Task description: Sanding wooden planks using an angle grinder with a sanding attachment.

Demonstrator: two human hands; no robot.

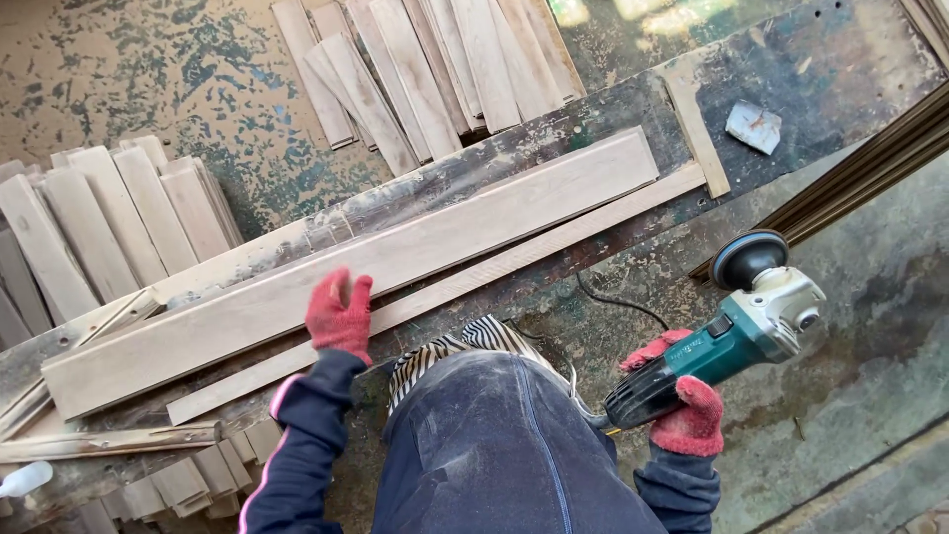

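My left hand (339,314), in a red glove, hovers with fingers apart just above the near edge of a long pale wooden board (376,262) lying across a worn workbench (811,69). A thin wooden strip (474,280) lies along the board's near side. My right hand (687,410), also in a red glove, grips the body of a teal angle grinder (736,336), held off the bench to the right. Its black sanding disc (748,257) points up toward the bench. My knee in dark trousers fills the lower middle.
Stacks of short pale boards lie on the floor at the left (109,218) and at the top (435,69). A short strip (697,124) and a folded piece of sandpaper (754,127) rest on the bench. Dark mouldings (870,168) lean at the right. The grinder's cable (618,302) trails below.
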